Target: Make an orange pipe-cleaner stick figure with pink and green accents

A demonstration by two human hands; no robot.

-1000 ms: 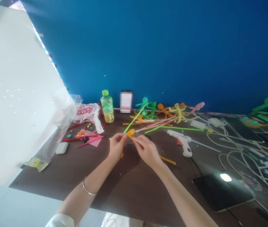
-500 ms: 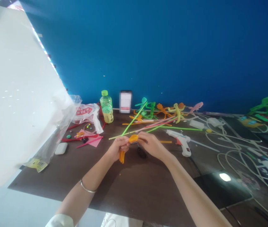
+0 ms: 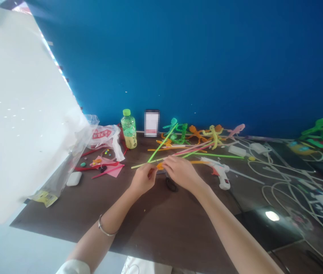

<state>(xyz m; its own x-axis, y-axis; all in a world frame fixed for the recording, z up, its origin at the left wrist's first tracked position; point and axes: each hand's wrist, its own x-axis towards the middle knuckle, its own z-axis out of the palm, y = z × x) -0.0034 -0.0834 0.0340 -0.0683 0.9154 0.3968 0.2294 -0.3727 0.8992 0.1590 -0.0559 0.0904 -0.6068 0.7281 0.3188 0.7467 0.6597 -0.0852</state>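
Both of my hands meet over the middle of the dark table (image 3: 161,224), closed on an orange pipe cleaner (image 3: 160,166) that is bent into a small bundle. My left hand (image 3: 143,178) pinches its left side, fingers curled and partly hidden. Across its right side, my right hand (image 3: 181,171) grips with the fingertips. An orange strand sticks out to the right behind my right hand, towards the white hot glue gun (image 3: 221,175). Just below my hands lies a dark scissors-like handle (image 3: 171,184). A light green pipe cleaner (image 3: 163,142) slants behind them.
Pipe-cleaner figures, such as a yellow one (image 3: 214,135), sit along the blue wall. A green-capped bottle (image 3: 129,129) and a phone (image 3: 151,123) stand at the back. Left are a white case (image 3: 74,179) and pink paper (image 3: 116,170); white cables (image 3: 264,186) tangle on the right.
My left hand has turned over, and the orange ends that hung below it no longer show. My right hand has shifted slightly left over the bundle; an orange strand now extends to its right.
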